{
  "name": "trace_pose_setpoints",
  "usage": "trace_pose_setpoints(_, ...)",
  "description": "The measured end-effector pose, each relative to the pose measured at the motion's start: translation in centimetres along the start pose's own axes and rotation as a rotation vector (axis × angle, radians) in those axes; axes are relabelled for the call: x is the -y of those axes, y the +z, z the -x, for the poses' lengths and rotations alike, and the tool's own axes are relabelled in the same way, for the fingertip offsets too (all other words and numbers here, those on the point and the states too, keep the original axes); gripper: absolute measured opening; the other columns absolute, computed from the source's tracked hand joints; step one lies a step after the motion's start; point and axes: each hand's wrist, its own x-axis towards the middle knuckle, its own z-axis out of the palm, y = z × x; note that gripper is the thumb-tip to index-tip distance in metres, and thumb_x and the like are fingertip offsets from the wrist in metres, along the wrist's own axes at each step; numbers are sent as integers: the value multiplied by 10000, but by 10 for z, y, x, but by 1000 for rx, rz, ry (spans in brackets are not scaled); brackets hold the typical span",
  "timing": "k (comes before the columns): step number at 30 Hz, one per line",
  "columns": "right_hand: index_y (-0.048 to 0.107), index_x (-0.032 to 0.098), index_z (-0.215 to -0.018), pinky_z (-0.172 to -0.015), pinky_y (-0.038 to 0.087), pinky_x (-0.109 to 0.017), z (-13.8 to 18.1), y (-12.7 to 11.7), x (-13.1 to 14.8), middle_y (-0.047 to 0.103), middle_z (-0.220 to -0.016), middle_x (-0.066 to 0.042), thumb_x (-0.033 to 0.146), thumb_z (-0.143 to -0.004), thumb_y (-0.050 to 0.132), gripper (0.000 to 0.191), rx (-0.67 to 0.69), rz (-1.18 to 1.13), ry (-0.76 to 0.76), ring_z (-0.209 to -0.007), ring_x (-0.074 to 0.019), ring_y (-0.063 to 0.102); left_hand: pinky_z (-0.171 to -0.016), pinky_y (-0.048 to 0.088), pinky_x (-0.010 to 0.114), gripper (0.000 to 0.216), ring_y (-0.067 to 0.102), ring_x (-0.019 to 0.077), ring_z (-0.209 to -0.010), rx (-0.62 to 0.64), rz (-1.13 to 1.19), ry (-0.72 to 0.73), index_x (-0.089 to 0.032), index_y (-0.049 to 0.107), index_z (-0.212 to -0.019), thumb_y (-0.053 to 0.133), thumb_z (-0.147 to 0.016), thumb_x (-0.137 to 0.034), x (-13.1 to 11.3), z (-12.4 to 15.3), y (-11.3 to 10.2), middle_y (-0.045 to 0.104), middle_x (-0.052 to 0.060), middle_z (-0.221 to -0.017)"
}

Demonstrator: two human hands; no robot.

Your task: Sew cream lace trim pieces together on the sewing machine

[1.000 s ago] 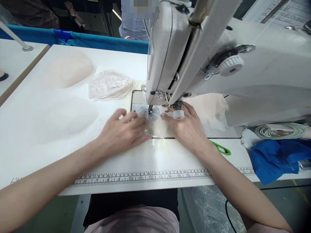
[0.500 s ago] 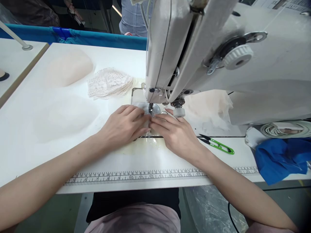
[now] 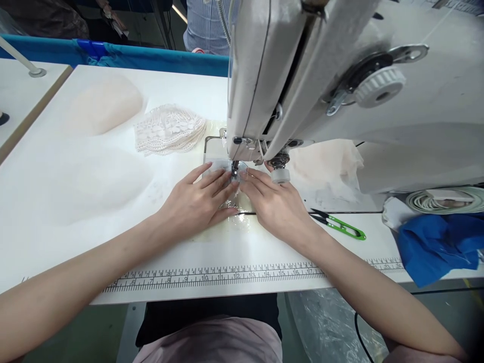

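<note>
Both my hands lie flat on a small sheer, see-through piece (image 3: 230,202) on the white sewing table (image 3: 234,242), right in front of the needle and presser foot (image 3: 235,170) of a white sewing machine (image 3: 340,91). My left hand (image 3: 196,201) has its fingers stretched out, pressing the piece from the left. My right hand (image 3: 276,204) presses it from the right, fingers extended toward the needle, with a white ring-like thimble (image 3: 280,175) on one finger. The fingertips of both hands nearly meet below the needle.
A stack of white lace pieces (image 3: 168,130) lies left of the machine, with pale padded cups (image 3: 104,103) beyond. Green thread snips (image 3: 340,227) lie right of my right hand. Blue cloth (image 3: 434,244) and coiled tape (image 3: 446,200) sit far right. A ruler strip (image 3: 234,275) runs along the table's front.
My hands came together from apart and now press the sheer piece flat under the needle. My left hand's fingers have stretched out over the last half second.
</note>
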Motion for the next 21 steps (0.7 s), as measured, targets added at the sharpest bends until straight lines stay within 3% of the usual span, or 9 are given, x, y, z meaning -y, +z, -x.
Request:
trace_pose_setpoints(14,644,118,-1106,-1087,398,-436,-1,-1,1,728,-1125,-101,15,-892,398,342,15,43,2,-1117,-214,625,-1122,403,488,446,594,272,-1226,-13,-21,-3,-125,620,-1264,476,-987,-444,0,0,1,659,137,-1259)
trace_pose_setpoints(21,668,155,-1058,-861,445,-334,-5,3,0,758,-975,-36,82,-943,443,263,-142,95,-17,-865,-166,650,-1105,426,474,363,615,269,-1193,-74,-6,2,-86,629,-1234,513,-979,-317,1,1,1,676,142,-1230)
